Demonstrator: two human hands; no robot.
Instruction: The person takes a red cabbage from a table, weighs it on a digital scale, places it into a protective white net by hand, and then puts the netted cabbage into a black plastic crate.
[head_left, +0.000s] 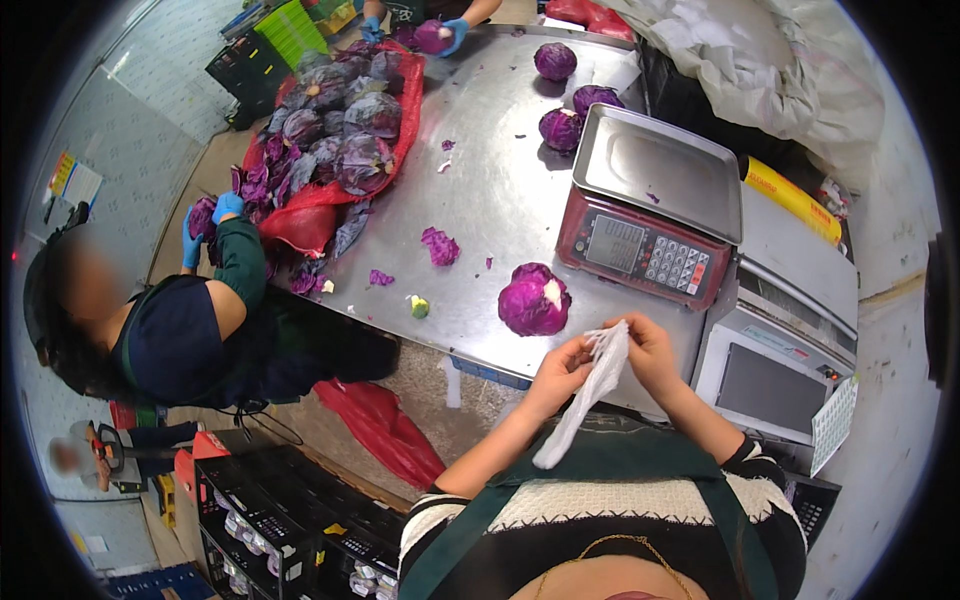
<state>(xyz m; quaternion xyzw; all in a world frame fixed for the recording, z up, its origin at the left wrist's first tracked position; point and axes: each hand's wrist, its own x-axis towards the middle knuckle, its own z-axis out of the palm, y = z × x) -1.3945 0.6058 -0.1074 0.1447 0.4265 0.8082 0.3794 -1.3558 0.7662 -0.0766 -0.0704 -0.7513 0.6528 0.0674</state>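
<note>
Between my two hands hangs a white foam mesh sleeve (589, 401), its upper end pinched in my fingers and its tail drooping over my apron. My left hand (559, 375) grips the left side of its opening. My right hand (649, 349) has hold of the other side of the opening. On the steel table just beyond my left hand sits a trimmed red cabbage (532, 300) with its pale cut stem turned up. A digital scale (645, 210) stands beyond my right hand, and only a scrap of leaf lies on its metal pan (656, 165).
Three red cabbages (556, 61) stand behind the scale. A red net sack (409, 112) heaped with cabbages fills the table's left. Two gloved co-workers (172, 330) handle cabbages there. A wrapping machine (772, 382) stands at right; black crates (255, 517) are behind me.
</note>
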